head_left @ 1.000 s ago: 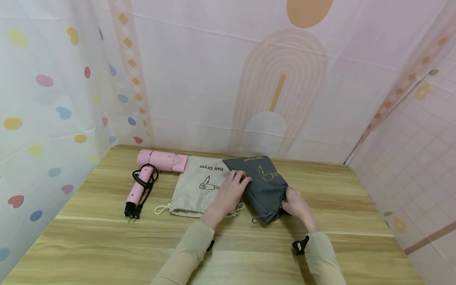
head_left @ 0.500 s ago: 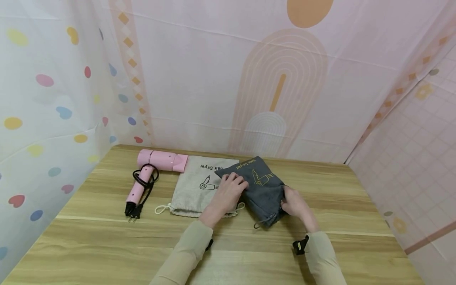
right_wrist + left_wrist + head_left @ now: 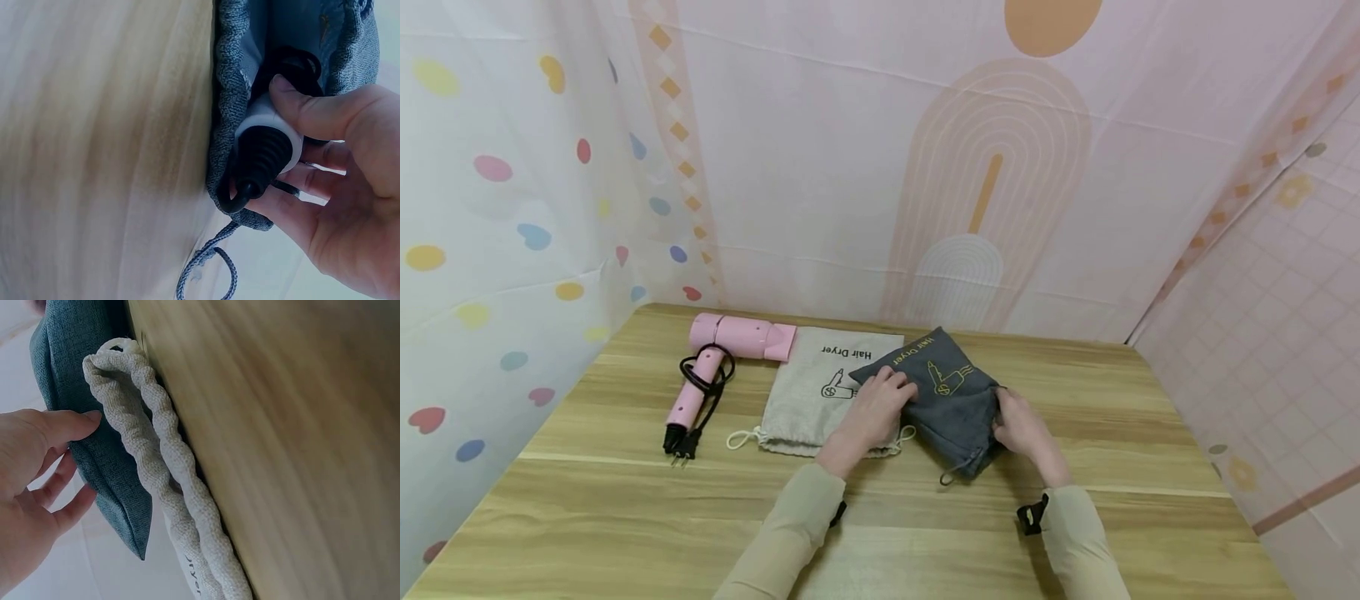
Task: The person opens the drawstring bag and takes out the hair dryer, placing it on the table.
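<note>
A dark grey drawstring bag (image 3: pixel 958 417) printed "Hair Dryer" lies tilted, its far left corner over a beige drawstring bag (image 3: pixel 805 421). My left hand (image 3: pixel 872 408) pinches the dark bag's left edge, thumb on one side and fingers on the other in the left wrist view. At the dark bag's open mouth, my right hand (image 3: pixel 350 169) grips the white handle end of a hair dryer (image 3: pixel 265 119). A black ribbed cord sleeve (image 3: pixel 262 156) sticks out of that end, and a looped black cord (image 3: pixel 294 69) sits beside it. The bag hides the rest of this dryer.
A pink hair dryer (image 3: pixel 741 337) with its black cord (image 3: pixel 700 385) wound on the handle lies at the left, its nozzle touching the beige bag. Beneath everything is a wooden table (image 3: pixel 625 517). Patterned curtains (image 3: pixel 820 167) close off the back and sides.
The dark bag has turned a little, its far end swinging leftward over the beige bag. My left hand has shifted slightly left with it; my right hand has barely moved.
</note>
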Demonstrator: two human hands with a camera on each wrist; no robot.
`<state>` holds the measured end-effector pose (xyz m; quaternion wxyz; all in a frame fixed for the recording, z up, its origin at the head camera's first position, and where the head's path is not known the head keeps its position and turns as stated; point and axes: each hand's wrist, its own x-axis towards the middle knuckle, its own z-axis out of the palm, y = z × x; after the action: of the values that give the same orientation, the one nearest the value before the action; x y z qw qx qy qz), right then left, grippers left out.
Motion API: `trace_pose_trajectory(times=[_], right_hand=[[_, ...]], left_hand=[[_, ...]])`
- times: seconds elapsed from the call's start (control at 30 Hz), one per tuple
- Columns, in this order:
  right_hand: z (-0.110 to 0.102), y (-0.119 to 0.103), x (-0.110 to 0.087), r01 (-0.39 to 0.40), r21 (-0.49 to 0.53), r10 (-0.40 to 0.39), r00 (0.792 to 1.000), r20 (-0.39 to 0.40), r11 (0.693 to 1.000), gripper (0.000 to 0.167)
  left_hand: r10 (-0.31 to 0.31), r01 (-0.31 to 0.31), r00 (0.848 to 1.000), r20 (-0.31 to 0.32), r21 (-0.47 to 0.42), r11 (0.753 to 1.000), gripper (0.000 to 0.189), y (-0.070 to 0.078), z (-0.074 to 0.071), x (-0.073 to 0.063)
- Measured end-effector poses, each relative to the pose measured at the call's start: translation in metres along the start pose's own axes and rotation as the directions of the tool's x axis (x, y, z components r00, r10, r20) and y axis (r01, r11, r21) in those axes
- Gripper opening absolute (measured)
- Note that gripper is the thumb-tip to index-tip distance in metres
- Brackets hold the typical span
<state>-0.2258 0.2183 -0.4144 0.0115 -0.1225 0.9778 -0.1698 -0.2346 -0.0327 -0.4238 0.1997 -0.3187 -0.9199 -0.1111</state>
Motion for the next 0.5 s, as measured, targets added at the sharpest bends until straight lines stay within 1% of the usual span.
trace_pose_trajectory(times=[0.17, 0.27, 0.37, 0.5], right_hand=[[0.001, 0.002, 0.000, 0.002, -0.017, -0.002, 1.000, -0.001, 1.000, 0.052], [0.001, 0.002, 0.000, 0.002, -0.022, -0.002, 1.000, 0.000, 1.000, 0.052], [0.001, 0.003, 0.001, 0.001, -0.029, 0.000, 1.000, 0.004, 1.000, 0.053], [0.001, 0.003, 0.001, -0.012, -0.037, 0.012, 1.000, 0.017, 0.999, 0.054]], left_hand=[[-0.016, 0.016, 1.000, -0.004, -0.030, 0.999, 0.022, -0.003, 0.000, -0.001], [-0.052, 0.052, 0.999, 0.012, -0.033, 0.998, 0.025, -0.006, 0.001, -0.002], [-0.123, 0.125, 0.990, 0.065, -0.028, 0.992, 0.034, -0.010, -0.001, -0.003], [-0.220, 0.225, 0.968, 0.125, -0.026, 0.974, 0.050, -0.015, -0.005, -0.004]])
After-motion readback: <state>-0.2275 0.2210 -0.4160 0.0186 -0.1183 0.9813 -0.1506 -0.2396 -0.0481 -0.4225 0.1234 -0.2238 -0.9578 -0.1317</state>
